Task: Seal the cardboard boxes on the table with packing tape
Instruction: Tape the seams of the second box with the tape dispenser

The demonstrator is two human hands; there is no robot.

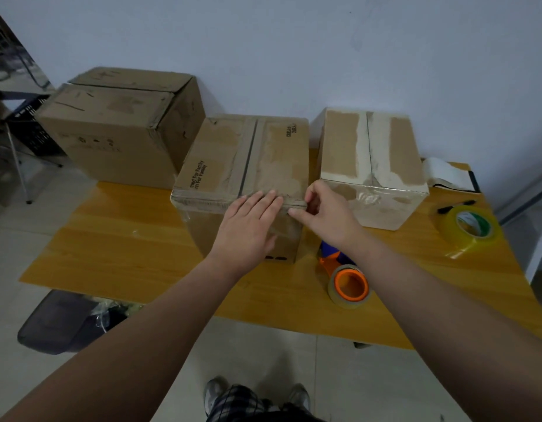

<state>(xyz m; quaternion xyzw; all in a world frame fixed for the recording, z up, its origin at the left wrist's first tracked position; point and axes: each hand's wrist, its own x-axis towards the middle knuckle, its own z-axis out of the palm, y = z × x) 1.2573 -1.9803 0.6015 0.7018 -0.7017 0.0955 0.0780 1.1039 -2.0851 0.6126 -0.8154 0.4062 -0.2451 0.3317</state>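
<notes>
On the surface (126, 239), middle box (221, 156) is pressed by flat left hand (248, 226), pinched by right hand (327, 214); seams seem untaped.

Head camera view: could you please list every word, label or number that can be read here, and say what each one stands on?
"med For Family" above "m For Family": left flap on top of the middle box; the start of both lines is cut off.
Small dark print on its right flap: too small to read.
Faint symbols on the front of the large left box: blurred.
Green label inside the yellow tape roll: unreadable.
</notes>
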